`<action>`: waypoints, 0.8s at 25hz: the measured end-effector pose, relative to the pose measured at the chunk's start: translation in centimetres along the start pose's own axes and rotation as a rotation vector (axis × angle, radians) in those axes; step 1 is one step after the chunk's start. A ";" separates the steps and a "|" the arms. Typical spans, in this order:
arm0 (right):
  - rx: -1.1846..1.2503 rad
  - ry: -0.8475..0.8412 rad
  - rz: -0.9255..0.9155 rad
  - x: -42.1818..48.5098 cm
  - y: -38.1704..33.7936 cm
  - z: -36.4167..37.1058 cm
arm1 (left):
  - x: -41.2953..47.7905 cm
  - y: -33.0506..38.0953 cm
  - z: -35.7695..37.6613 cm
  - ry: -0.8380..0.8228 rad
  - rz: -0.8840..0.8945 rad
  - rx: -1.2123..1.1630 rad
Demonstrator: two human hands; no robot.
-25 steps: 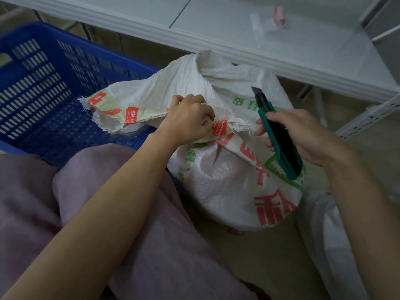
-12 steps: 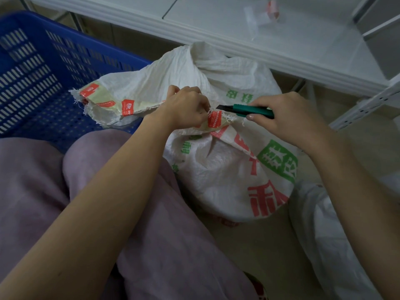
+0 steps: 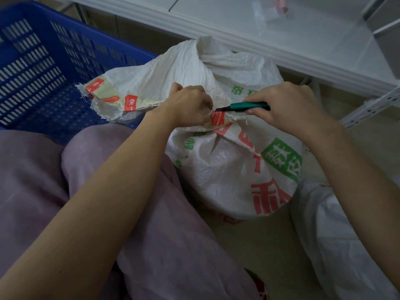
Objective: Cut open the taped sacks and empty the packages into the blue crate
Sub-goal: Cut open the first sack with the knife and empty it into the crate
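A white woven plastic sack printed with green and red characters stood on the pale floor, just right of the person's knees in mauve trousers. Its taped mouth, a frayed flap crossed by yellowish tape with red labels, lay pulled out to the left so that the flap's end overhung the near right corner of the blue slotted plastic crate, which sat at the far left and showed only its bare perforated floor and walls. The left hand was closed in a fist on the bunched, taped edge of the sack at its middle, pinching the fabric tight. The right hand was closed around a green-handled utility knife, held level and pointing left, its dark blade tip meeting the taped edge right beside the left hand's fingers. Whether the blade had entered the tape could not be told. A second white sack lay at the near right, partly behind the right forearm. Beyond the sacks ran a white shelf bearing a scrap of clear wrapping.
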State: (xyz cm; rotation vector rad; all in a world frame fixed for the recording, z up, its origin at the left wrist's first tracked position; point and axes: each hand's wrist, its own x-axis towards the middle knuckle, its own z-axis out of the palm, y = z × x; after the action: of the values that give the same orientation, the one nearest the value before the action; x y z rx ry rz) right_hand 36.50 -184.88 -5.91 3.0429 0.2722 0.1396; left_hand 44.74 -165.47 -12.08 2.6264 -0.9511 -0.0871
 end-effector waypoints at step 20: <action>-0.092 -0.073 -0.087 1.9 -2.1 2.3 | -0.6 -1.9 1.5 -0.096 0.015 0.097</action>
State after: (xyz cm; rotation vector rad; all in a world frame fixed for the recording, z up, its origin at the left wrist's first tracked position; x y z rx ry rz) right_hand 38.24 -182.66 -8.24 2.9315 0.3814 0.0339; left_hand 45.22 -164.16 -14.16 2.7248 -1.0304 -0.1683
